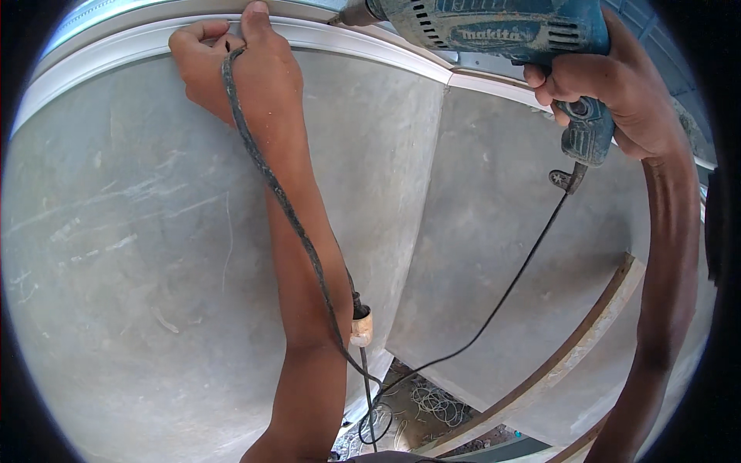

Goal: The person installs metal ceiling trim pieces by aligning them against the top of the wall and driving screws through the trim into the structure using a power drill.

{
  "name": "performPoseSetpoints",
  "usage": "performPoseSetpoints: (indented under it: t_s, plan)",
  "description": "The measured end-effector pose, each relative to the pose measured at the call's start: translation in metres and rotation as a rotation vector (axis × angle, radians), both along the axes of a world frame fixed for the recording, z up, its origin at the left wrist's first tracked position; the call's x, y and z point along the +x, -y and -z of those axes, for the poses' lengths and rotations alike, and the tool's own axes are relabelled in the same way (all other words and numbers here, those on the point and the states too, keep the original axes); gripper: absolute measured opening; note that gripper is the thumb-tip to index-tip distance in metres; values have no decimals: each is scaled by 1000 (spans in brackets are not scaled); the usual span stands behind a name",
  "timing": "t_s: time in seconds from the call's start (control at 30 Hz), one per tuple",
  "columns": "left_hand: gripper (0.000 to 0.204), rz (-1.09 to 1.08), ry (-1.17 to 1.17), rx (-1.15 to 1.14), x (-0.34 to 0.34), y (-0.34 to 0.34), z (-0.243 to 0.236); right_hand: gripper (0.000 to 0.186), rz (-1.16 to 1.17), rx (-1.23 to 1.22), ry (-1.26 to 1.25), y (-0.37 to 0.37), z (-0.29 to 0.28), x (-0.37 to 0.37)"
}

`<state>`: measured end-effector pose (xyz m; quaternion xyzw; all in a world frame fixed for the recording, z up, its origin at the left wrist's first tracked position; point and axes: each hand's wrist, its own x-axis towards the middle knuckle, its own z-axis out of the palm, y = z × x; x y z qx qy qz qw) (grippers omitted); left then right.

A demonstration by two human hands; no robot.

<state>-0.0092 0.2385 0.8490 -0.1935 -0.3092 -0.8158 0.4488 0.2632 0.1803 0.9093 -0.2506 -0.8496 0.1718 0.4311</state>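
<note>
So closest up is the teal power drill (494, 35), up at the top of the view right of centre, pretty dusty, lying on its side-to-side axis: long body runs nearly level, nose aimed to the left and a touch down, rear end at the right, grip hanging down from the back. Right hand (598, 85) is wrapped around that grip, fingers curled round the front just under the body, wrist bent, and the forearm drops steeply down the right side. Left hand (251, 69) is up top left of the drill's nose, back of the hand facing the camera, thumb sticking up over the white trim (355, 46), the other fingers bent over to the left; can't tell if it's actually pinching the trim or just pressing on it. That forearm comes up almost straight from the bottom edge. A thick black cable (288, 204) lies over the back of the left hand and runs down along the arm, and a pale plug connector (361, 330) hangs just beside the forearm. Thinner black cord (515, 285) drops from the drill's grip and curves down to the left. Drill tip sits right by the trim's upper edge, no idea if it's touching. Behind all that is the grey wall (154, 231) with a corner in it, then a wooden plank (556, 366) slanting across lower right, and way down on the ground a tangle of pale wire (440, 405)
</note>
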Motion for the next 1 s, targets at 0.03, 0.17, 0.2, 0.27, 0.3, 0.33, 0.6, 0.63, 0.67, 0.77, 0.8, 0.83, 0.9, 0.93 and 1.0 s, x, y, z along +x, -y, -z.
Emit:
performPoseSetpoints:
  t_s: [0.03,0.17,0.2,0.27,0.3,0.33,0.6,0.63,0.67,0.77,0.8,0.83,0.9,0.93,1.0]
  plan:
    - [37,2,3,-6,-2,-4,0,58,2,-6,3,-5,2,-2]
    - [38,66,-50,19,6,6,-1,58,45,126,-116,6,12,0]
    - [38,92,-52,4,5,3,-1,59,58,106,-132,3,10,-4]
    - [38,49,-60,8,-1,-2,-1,60,46,66,-59,1,-1,-5]
    - [38,13,-72,14,-2,-5,-1,61,40,29,10,-1,-5,-4]
    - [38,13,-71,10,-4,-6,-1,61,40,25,12,-4,-5,-3]
    - [38,89,-80,11,2,-6,1,60,9,151,115,-15,-7,-3]
    - [38,90,-80,11,4,-6,0,60,10,151,114,-13,-5,-2]
    - [37,105,-56,-1,8,-7,-1,59,55,178,81,-8,-2,-2]
    - [34,111,-31,-8,10,-9,-1,57,96,249,88,0,-3,-1]
    - [33,78,-21,-4,5,-7,1,55,67,293,135,-1,-4,-2]
    - [33,56,-20,-6,1,-5,1,55,45,292,133,-5,-2,-5]
    - [32,104,-150,90,-3,-6,-1,53,233,788,311,-16,8,-9]
    - [32,102,-158,97,-1,-5,-3,53,235,795,302,-16,10,-9]
    - [20,119,-108,27,4,-6,-3,50,253,902,240,-16,12,-8]
